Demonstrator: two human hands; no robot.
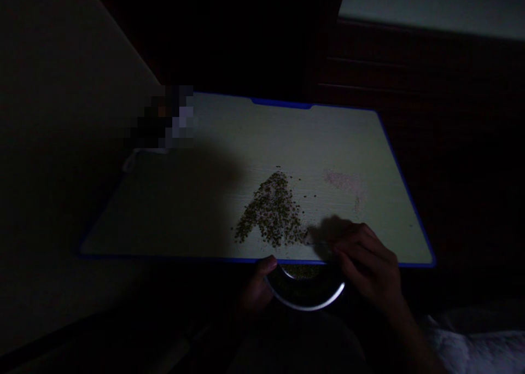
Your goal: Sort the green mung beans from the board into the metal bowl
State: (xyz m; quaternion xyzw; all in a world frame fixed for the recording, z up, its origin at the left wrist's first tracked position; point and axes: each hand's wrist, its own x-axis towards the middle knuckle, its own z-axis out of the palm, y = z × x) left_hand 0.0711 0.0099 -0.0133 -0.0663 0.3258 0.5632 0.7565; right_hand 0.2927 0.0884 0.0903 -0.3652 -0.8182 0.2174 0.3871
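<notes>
My left hand (257, 292) grips the rim of a metal bowl (309, 307), thumb on top, just below the board's front edge. Small dark green grains show inside the bowl. Fingers curled together, my right hand (367, 262) rests over the front of the pale board (197, 221), right of a spread pile of green grains (274, 210), which look like mung beans or seeds. Something thin may be in its fingertips, but shadow hides it. A patch of pale pinkish crumbs (346, 183) lies farther back on the right.
The board has a blue rim and a blue handle strip (282, 104) at its far edge. A blurred-out object (164, 120) with a white strap lies at its back left corner. Patterned cloth (476, 349) shows at lower right. The room is very dark.
</notes>
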